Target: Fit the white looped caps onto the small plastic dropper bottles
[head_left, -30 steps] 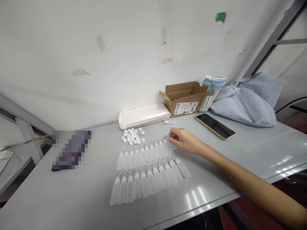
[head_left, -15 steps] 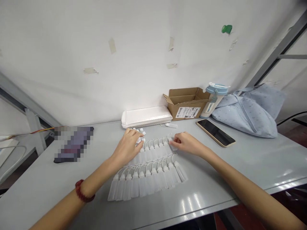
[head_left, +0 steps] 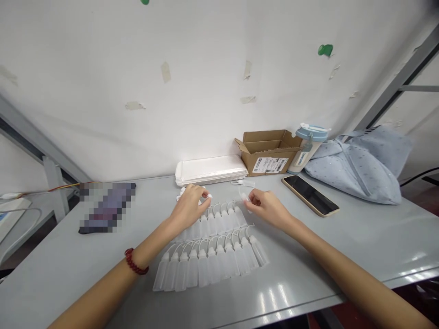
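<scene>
My left hand (head_left: 188, 205) pinches a small white cap (head_left: 209, 196) between thumb and fingertips, above the pile of white caps (head_left: 180, 192) partly hidden behind it. My right hand (head_left: 268, 206) is closed on a small translucent squeeze bottle (head_left: 245, 198) with a thin curved tube, its body largely covered by the fingers. Two rows of similar bottles lie flat below my hands: a back row (head_left: 221, 221) and a front row (head_left: 209, 269). Each bottle shows a thin curved tube at its top. One loose bottle (head_left: 247, 183) lies farther back.
White flat cartons (head_left: 211, 168) are stacked against the wall. Beside them stand an open cardboard box (head_left: 269, 157) and a blue-lidded cup (head_left: 305, 148). At the right lie a phone (head_left: 310, 195) and a light-blue cloth bag (head_left: 356, 171). A pixelated dark item (head_left: 109, 205) is at the left.
My left hand has picked a cap from the pile and lifted it slightly to the right. My right hand has raised its bottle off the end of the back row.
</scene>
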A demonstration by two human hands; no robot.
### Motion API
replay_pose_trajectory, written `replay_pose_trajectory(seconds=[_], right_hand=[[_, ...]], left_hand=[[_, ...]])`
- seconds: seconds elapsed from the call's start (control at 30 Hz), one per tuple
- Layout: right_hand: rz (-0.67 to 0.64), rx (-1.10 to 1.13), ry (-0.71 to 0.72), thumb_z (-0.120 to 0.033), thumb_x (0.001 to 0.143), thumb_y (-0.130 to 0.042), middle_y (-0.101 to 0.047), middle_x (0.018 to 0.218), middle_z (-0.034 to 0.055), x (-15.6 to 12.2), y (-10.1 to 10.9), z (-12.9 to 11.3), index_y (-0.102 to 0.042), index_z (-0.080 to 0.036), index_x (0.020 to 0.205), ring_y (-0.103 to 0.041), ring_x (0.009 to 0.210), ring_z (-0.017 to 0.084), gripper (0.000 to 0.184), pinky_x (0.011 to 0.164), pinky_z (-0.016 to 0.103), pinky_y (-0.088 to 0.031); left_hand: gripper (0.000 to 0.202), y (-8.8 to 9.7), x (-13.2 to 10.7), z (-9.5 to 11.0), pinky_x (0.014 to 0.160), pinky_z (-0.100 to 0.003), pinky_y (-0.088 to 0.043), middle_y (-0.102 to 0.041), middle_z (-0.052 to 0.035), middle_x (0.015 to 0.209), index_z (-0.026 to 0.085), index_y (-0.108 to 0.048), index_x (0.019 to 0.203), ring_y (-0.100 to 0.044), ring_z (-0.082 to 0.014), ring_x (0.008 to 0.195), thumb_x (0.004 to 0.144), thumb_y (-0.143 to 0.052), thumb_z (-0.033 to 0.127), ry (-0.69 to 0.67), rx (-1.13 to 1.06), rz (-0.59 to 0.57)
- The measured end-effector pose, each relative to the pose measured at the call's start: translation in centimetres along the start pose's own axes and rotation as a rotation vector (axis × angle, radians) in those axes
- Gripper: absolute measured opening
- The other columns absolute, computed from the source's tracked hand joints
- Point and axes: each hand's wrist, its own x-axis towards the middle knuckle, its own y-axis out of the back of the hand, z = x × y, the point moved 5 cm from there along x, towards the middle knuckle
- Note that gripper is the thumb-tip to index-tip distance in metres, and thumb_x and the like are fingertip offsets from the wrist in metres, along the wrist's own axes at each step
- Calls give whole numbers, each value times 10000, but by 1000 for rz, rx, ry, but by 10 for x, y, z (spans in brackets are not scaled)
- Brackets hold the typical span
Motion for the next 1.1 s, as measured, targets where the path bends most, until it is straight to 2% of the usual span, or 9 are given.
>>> replay_pose_trajectory(seconds=[0.1, 0.23, 0.33, 0.4, 0.53, 0.6, 0.8, 0.97, 1.1], right_hand=[[74, 82, 118, -367, 839, -485, -564, 605, -7, -9, 2, -14, -478, -198, 763, -515, 534, 140, 186, 512, 240, -358], [133, 125, 283, -347, 846, -511, -555, 646, -2, -25, -1, -30, -500, -188, 869, -517, 526, 131, 161, 494, 235, -362], [161, 217, 381, -319, 840, -544, -562, 688, 8, -36, -1, -43, -524, -180, 907, -500, 532, 116, 156, 506, 237, -380], [69, 397, 346, -322, 843, -562, -559, 687, 3, -39, -3, -49, -541, -177, 903, -508, 550, 111, 158, 522, 234, -404], [-311, 866, 133, -383, 870, -545, -608, 746, 25, -42, -14, -58, -566, -161, 885, -553, 577, 107, 224, 495, 213, -416], [-419, 992, 86, -391, 871, -551, -630, 796, 45, -42, -17, -60, -588, -146, 885, -554, 571, 99, 248, 467, 201, -389], [-535, 1204, 27, -379, 880, -556, -639, 804, 57, -37, -25, -52, -631, -118, 868, -476, 518, 70, 271, 463, 207, -334], [-634, 1224, 22, -374, 901, -517, -557, 644, 13, -37, -29, -51, -630, -96, 742, -395, 467, 52, 340, 488, 222, -300], [-616, 1274, -16, -397, 886, -536, -540, 627, -1, -36, -32, -51, -613, -107, 769, -356, 446, 45, 321, 462, 212, -274]], left_hand=[[211, 13, -23, 12, 636, -281, -441, -647, -42, 926, 216, -629, 903, -539, -210, 892, 866, -483, 364, 22, -193, 96], [194, 14, -50, 23, 603, -255, -436, -642, -28, 925, 232, -641, 906, -528, -174, 782, 844, -543, 388, 86, -412, 73], [204, 8, -56, 24, 602, -251, -435, -644, -20, 897, 237, -652, 920, -534, -171, 767, 832, -562, 398, 161, -475, 29], [214, 3, -55, 23, 601, -253, -434, -647, -17, 871, 233, -657, 927, -541, -167, 746, 824, -573, 400, 207, -513, -2], [231, 1, -51, 21, 697, -264, -457, -657, -20, 912, 208, -655, 942, -580, -162, 800, 814, -603, 393, 218, -742, -36], [231, 4, -50, 22, 752, -262, -457, -656, -23, 946, 202, -652, 953, -587, -166, 869, 812, -615, 380, 196, -841, -40], [224, 6, -54, 24, 680, -251, -452, -651, -11, 912, 214, -647, 957, -584, -150, 796, 821, -613, 388, 189, -869, -119], [201, 4, -53, 26, 684, -255, -448, -650, -15, 952, 211, -653, 931, -579, -153, 804, 827, -605, 377, 148, -849, -137], [196, 4, -53, 29, 688, -260, -448, -655, -15, 916, 206, -653, 926, -576, -157, 792, 846, -575, 368, 117, -811, -138]])
